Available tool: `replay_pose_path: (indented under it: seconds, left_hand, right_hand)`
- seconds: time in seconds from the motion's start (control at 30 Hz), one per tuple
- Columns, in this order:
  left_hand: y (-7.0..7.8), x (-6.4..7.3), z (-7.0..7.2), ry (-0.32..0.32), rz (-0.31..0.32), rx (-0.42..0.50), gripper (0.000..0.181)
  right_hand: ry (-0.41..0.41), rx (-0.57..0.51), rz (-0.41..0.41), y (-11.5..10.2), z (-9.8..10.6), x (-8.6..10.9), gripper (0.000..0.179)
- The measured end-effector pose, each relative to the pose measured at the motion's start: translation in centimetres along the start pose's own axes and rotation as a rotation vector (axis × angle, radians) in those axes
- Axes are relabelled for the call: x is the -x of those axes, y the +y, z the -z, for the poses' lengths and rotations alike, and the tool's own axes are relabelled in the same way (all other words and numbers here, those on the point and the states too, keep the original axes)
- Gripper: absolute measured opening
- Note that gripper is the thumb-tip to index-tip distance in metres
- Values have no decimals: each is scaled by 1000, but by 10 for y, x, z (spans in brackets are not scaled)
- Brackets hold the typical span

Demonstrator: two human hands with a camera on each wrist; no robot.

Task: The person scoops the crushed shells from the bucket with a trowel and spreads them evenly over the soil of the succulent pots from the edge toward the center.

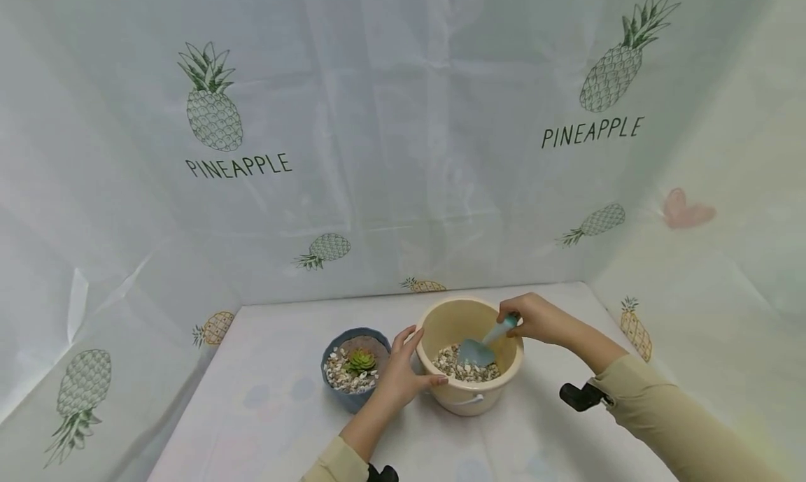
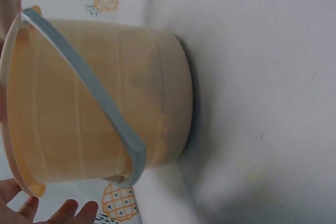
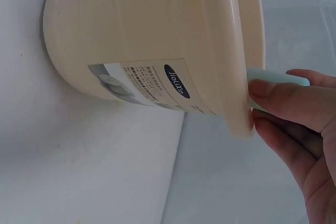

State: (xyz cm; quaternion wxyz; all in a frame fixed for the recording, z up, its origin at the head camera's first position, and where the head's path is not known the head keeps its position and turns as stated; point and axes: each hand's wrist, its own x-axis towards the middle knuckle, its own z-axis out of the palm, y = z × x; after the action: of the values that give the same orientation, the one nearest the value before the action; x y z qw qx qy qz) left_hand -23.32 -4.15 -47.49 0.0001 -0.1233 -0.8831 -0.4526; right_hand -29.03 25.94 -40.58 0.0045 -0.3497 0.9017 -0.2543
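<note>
A cream plastic bucket (image 1: 469,400) stands on the table with pale mixed gravel (image 1: 448,359) in its bottom. My left hand (image 1: 401,370) holds its near left rim, the fingers spread along the edge and the thumb towards the front; in the left wrist view some fingertips (image 2: 63,211) stand off the wall. At the right rim, my right hand (image 1: 535,317) grips the handle of a blue-green hand shovel (image 1: 476,352). The shovel's blade tilts down onto the gravel. In the right wrist view, thumb and fingers close round the handle (image 3: 281,78) beside the rim.
Left of the bucket stands a blue pot (image 1: 348,399) with a green succulent (image 1: 361,360), white pebbles and a brown patch of surface. The bucket's grey carrying handle (image 2: 100,95) hangs down its side. Pineapple-printed sheeting (image 1: 390,153) surrounds the white table (image 1: 283,370).
</note>
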Motion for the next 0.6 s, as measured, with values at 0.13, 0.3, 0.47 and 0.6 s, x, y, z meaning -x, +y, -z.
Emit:
replay_pose_path:
  seconds: [0.13,0.3,0.47,0.6]
  left_hand:
    - [0,0,-1,-6,-5,9,100]
    - [-1,1,-3,-1,-4,14,100]
    - [-4,4,-3,-12,8,24,102]
    - [-5,3,-1,-3,-7,47,101]
  right_hand:
    - [-28,-31,-18,-1,2,-1,24]
    - [-65,-97,-42,-2,2,-2,24]
    - [-120,-177,-66,1,-1,-5,23]
    - [-138,-238,-93,5,1,-11,23]
